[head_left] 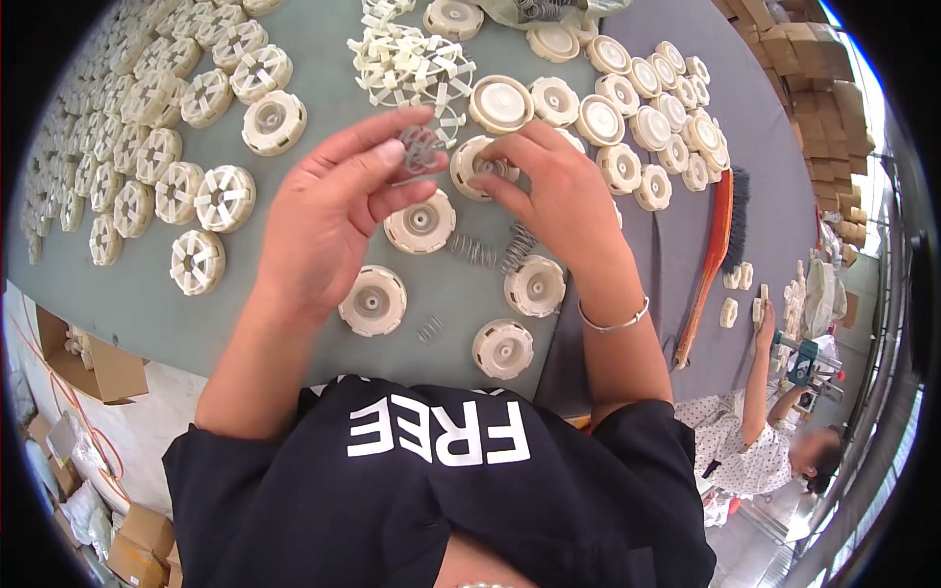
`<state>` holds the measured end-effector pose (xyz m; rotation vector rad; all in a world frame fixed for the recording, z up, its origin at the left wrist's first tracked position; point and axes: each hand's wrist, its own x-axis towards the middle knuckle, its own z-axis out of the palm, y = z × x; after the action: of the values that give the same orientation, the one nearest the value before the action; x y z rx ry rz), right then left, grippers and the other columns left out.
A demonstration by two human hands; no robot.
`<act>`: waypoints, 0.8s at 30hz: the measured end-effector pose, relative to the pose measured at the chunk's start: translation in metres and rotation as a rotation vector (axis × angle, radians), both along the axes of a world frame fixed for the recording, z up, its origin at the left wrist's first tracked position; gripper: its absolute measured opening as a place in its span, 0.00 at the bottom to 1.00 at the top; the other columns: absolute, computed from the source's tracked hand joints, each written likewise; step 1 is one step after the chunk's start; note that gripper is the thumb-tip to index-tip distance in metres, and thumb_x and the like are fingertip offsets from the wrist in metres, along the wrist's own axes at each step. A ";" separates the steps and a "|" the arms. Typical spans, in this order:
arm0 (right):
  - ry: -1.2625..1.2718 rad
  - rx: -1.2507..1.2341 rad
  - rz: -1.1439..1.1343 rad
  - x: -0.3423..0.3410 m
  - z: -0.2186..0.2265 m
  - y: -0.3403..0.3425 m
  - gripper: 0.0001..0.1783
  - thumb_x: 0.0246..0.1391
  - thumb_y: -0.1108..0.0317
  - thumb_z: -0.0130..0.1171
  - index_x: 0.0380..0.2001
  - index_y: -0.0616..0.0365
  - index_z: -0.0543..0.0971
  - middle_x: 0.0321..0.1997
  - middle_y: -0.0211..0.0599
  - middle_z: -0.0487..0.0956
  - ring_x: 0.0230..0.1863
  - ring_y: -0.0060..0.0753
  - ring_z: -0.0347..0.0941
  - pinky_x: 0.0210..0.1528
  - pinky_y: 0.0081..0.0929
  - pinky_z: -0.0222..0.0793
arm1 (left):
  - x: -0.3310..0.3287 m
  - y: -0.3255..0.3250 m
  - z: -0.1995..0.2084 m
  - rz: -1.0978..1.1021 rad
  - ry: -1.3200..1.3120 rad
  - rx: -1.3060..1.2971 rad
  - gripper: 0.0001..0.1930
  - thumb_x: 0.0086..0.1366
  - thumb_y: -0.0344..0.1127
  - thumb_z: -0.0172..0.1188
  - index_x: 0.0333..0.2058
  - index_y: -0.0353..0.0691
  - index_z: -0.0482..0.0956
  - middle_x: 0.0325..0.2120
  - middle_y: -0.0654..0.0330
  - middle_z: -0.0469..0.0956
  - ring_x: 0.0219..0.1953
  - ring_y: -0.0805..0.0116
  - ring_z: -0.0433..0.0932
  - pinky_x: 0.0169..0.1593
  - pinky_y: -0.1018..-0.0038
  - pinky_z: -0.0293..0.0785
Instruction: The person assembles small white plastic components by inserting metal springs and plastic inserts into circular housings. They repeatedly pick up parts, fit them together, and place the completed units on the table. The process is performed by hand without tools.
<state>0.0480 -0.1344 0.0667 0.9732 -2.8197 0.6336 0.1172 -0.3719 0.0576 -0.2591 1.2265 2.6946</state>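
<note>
My left hand [338,191] is raised over the table, its thumb and fingers closed round a small bunch of metal coil springs [421,149]. A little to the right, my right hand [559,191] pinches a coil spring [498,169] at a cream round plastic housing [463,174], partly hidden by the fingers. Below the hands lie loose springs [474,251], and another small spring [431,328] rests nearer me. Around them stand open round housings: one [421,223] under my left fingers, others [373,302] [535,285] [503,349] toward the near edge.
Rows of housings with spoked white inserts [224,199] cover the left side. A pile of white spoked inserts [407,64] lies at the back. Finished-looking round parts [600,120] crowd the right, beside a red-handled brush [720,250]. A co-worker [760,441] works at far right.
</note>
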 end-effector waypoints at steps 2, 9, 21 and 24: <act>-0.127 -0.180 -0.011 0.004 0.006 -0.001 0.15 0.58 0.64 0.75 0.47 0.56 0.87 0.39 0.33 0.84 0.38 0.32 0.83 0.40 0.30 0.78 | 0.001 0.001 0.003 -0.021 0.057 -0.128 0.20 0.77 0.31 0.60 0.63 0.31 0.78 0.55 0.52 0.84 0.54 0.64 0.85 0.56 0.74 0.84; -0.418 -0.888 0.089 0.026 0.010 -0.029 0.16 0.57 0.77 0.74 0.49 0.62 0.86 0.39 0.38 0.87 0.38 0.26 0.85 0.40 0.23 0.80 | 0.010 0.013 0.001 0.100 0.321 -0.356 0.17 0.71 0.28 0.69 0.57 0.32 0.83 0.47 0.58 0.87 0.47 0.75 0.84 0.50 0.75 0.83; -0.465 -0.926 -0.221 -0.062 0.003 0.059 0.19 0.63 0.79 0.61 0.57 0.66 0.79 0.48 0.40 0.82 0.48 0.29 0.85 0.43 0.25 0.81 | -0.072 0.015 0.029 -0.257 0.487 -1.035 0.15 0.67 0.27 0.60 0.52 0.42 0.82 0.46 0.62 0.80 0.49 0.66 0.83 0.48 0.65 0.85; -0.335 -0.541 -0.238 -0.084 0.014 0.057 0.16 0.60 0.78 0.62 0.52 0.61 0.83 0.48 0.38 0.83 0.45 0.28 0.84 0.47 0.25 0.81 | -0.110 0.036 -0.001 -0.210 0.827 -1.560 0.23 0.62 0.30 0.67 0.57 0.46 0.81 0.48 0.61 0.81 0.48 0.59 0.85 0.51 0.60 0.82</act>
<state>-0.0358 -0.0777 0.0808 0.4595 -2.7030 1.5323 0.0072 -0.3362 0.0566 0.8282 3.0066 1.0304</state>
